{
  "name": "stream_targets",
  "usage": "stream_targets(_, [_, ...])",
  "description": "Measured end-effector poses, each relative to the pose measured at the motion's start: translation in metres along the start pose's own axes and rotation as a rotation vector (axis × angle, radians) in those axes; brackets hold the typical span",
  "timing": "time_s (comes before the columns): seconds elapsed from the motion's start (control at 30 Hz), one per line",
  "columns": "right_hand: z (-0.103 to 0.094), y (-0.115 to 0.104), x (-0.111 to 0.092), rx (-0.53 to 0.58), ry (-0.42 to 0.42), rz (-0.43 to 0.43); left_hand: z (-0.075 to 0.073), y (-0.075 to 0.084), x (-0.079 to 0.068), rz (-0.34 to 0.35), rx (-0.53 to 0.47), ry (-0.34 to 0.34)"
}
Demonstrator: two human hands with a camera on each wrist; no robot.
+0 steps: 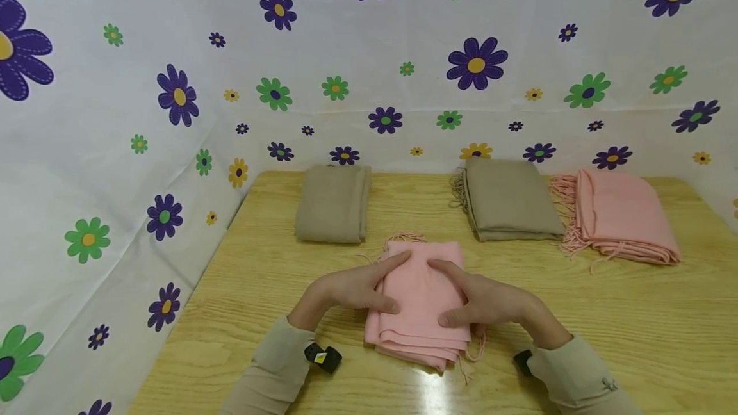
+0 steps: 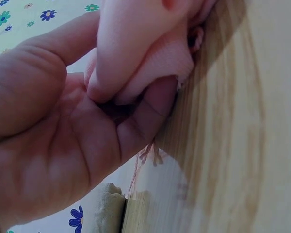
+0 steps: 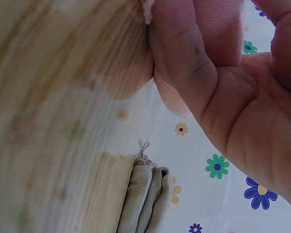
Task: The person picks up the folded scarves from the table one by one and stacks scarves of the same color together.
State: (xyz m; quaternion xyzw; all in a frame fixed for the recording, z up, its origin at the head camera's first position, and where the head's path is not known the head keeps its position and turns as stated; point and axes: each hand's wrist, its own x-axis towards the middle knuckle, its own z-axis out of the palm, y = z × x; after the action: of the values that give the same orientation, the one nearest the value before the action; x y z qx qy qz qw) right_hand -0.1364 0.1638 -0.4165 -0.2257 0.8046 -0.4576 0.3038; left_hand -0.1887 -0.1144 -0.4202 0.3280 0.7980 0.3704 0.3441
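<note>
A folded pink scarf (image 1: 423,290) with fringe lies at the near middle of the table, its layered edge toward me. From its left side my left hand (image 1: 359,285) grips it, thumb and index finger spread over the top. In the left wrist view, other fingers (image 2: 153,104) curl beneath the folded pink cloth (image 2: 136,48). My right hand (image 1: 492,296) holds the opposite side, thumb and index finger also on top. The right wrist view has its lower fingers (image 3: 184,63) tucked under the cloth (image 3: 220,29), close against the tabletop.
On the wooden table (image 1: 242,312), a folded beige scarf (image 1: 331,203) lies at the back left. Another beige scarf (image 1: 510,200), with fringe, is at the back right, beside a second folded pink scarf (image 1: 625,213). A flower-patterned white sheet (image 1: 403,31) hangs behind and at the left.
</note>
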Motion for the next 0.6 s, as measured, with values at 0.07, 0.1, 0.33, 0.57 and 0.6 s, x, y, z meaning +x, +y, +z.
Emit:
stream_targets(0.07, [0.0000,-0.0004,-0.0001,0.004,-0.002,0.005,0.0000,-0.0003,-0.0001,-0.001,0.004,0.001])
stream_targets(0.1, [0.0000,-0.0006,-0.0001,0.005,0.000,0.007,0.0000,-0.0003,0.0001,-0.001,0.007,0.002])
stream_targets(0.33, [-0.0016,-0.0021,0.0000,-0.024,0.014,-0.008,-0.0012,0.0018,-0.0003,-0.002,0.015,0.006])
stream_targets(0.57, [-0.0016,-0.0009,0.0009,-0.049,0.021,-0.037,-0.0035,0.0007,-0.0014,0.015,0.007,-0.009])
stream_targets(0.6, [-0.0016,-0.0009,0.0010,-0.060,0.025,-0.041,-0.0038,0.0005,-0.0018,0.018,0.005,-0.011])
